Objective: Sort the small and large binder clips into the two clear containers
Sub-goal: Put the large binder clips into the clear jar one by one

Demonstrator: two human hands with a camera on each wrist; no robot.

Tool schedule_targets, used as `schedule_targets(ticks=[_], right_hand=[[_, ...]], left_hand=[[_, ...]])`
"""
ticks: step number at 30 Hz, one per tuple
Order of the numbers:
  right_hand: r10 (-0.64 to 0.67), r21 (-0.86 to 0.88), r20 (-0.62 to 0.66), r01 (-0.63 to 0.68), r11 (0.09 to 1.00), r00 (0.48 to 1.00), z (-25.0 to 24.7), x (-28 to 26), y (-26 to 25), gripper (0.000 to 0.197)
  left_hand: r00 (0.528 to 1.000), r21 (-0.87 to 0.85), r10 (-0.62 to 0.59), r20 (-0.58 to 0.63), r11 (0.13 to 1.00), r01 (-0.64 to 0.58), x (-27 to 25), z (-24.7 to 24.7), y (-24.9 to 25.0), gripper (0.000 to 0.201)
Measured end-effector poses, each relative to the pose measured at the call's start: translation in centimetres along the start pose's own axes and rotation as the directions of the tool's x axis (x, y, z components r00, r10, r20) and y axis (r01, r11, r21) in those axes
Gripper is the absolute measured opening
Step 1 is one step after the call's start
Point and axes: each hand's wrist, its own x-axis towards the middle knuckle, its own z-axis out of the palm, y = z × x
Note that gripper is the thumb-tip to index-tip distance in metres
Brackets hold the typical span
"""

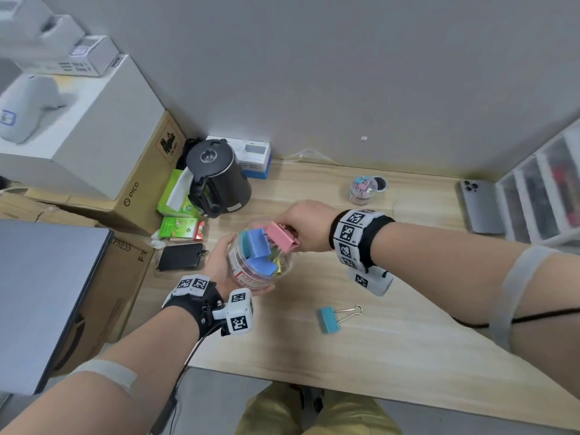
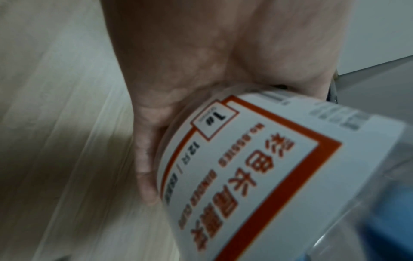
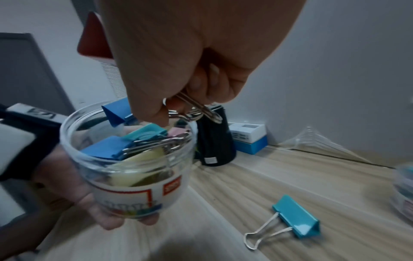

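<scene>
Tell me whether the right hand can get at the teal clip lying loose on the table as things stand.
Probably not at once: the right hand is pinching the wire handles of a pink clip over the large container. Once that is dropped, the way looks free; the teal clip lies alone on bare table, below that forearm.

The head view is looking steeply down from above the desk's (image 1: 392, 356) near edge toward the wall. The left wrist camera is pressing in close along the left hand (image 2: 178, 74), the labelled jar (image 2: 257, 167) filling it (blurry). The right wrist camera is peering past the right hand (image 3: 190, 61), sharing that jar (image 3: 134, 185) with both.
</scene>
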Motion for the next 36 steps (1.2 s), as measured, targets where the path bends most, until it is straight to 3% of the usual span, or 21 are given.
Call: schedule_targets(ticks=[3,6,10,13,16,19,22,26,29,36], right_hand=[[-0.048,-0.03,0.041,0.05,0.998,0.998,0.7,0.8,-1.1,0.021],[-0.037,-0.012,0.03,0.037,0.999,0.999,0.9,0.5,-1.0,0.028],[-0.035,0.053,0.019,0.034,0.998,0.999,0.4,-0.2,0.1,0.031],[-0.091,-0.035,0.005,0.091,0.995,0.996,-0.1,-0.1,0.6,0.043],[-0.185,-0.172,0.088,0.198,0.965,0.979,-0.5,0.4,0.2,0.035],[-0.272,-0.144,0.123,0.289,0.946,0.954,0.3,0.6,-0.5,0.024],[-0.219,-0.073,0.029,0.221,0.973,0.975,1.3,0.3,-0.8,0.025],[-0.162,-0.008,-0.142,0.162,0.987,0.977,2.0,-0.4,-0.8,0.028],[-0.146,0.022,-0.094,0.148,0.989,0.985,2.9,0.1,-0.7,0.038],[-0.273,0.08,-0.075,0.279,0.957,0.959,4.6,-0.3,-1.6,0.023]], left_hand=[[0.996,-0.007,0.067,-0.062,0.998,-0.068,-0.1,1.0,-0.4,0.043],[0.996,-0.013,0.065,-0.063,0.998,-0.066,-0.1,1.0,-0.7,0.041],[0.998,-0.036,-0.041,0.054,0.998,0.043,-0.7,1.1,-1.0,0.06],[0.991,-0.058,-0.082,0.109,0.994,0.088,-1.2,1.3,-1.0,0.066],[0.998,-0.056,-0.026,0.065,0.998,0.03,-0.9,1.6,-0.8,0.058],[0.998,-0.051,-0.042,0.054,0.998,0.045,-0.9,1.9,-0.6,0.051],[0.999,-0.046,0.033,-0.002,0.998,-0.033,-0.1,1.6,-0.8,0.039],[0.995,-0.009,0.05,0.088,0.999,-0.05,0.0,0.9,-1.2,0.043],[0.994,-0.067,-0.057,0.098,0.996,0.064,0.1,0.5,-1.1,0.051],[0.992,-0.161,-0.024,0.126,0.986,0.045,0.6,0.0,-1.3,0.049]])
